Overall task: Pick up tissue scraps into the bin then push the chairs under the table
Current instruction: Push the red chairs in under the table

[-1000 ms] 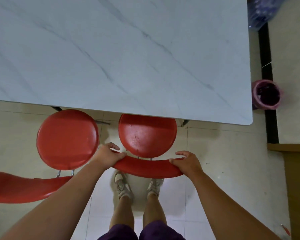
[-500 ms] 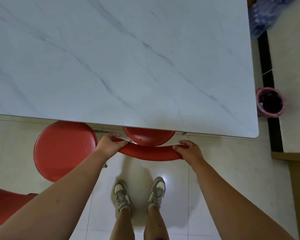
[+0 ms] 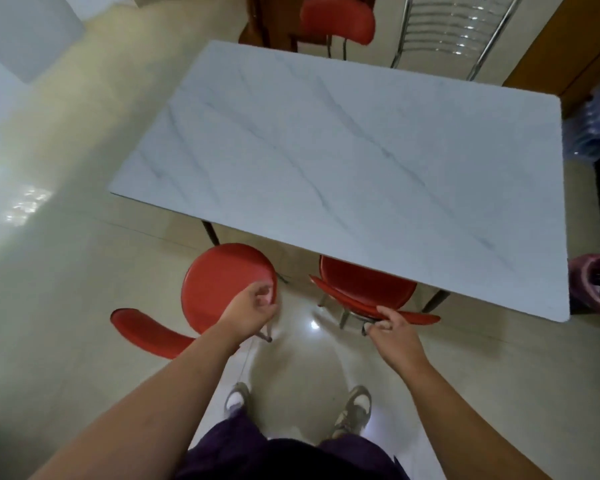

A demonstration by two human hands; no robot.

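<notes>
A white marble-look table (image 3: 361, 168) fills the middle of the view. The right red chair (image 3: 364, 289) stands with most of its seat under the table's near edge. My right hand (image 3: 392, 327) pinches the lower edge of that chair's curved backrest, thumb on top and fingers curled beneath. The left red chair (image 3: 222, 282) stands out from the table, its seat fully exposed and its backrest (image 3: 146, 329) pointing left. My left hand (image 3: 253, 311) hovers at the right rim of that seat, fingers loosely curled and holding nothing. A pink bin (image 3: 596, 289) sits on the floor at the table's right corner. No tissue scraps show.
A third red chair (image 3: 336, 19) stands at the table's far side, next to a chrome rack (image 3: 458, 26). Blue plastic-wrapped goods (image 3: 593, 129) lie at the right wall. Glossy tiled floor (image 3: 66, 271) spreads to the left. My feet are behind the two near chairs.
My left hand let go of the right chair's backrest and moved left to the left chair's seat. My head lifted, so the whole table now shows. The right hand stays on the backrest.
</notes>
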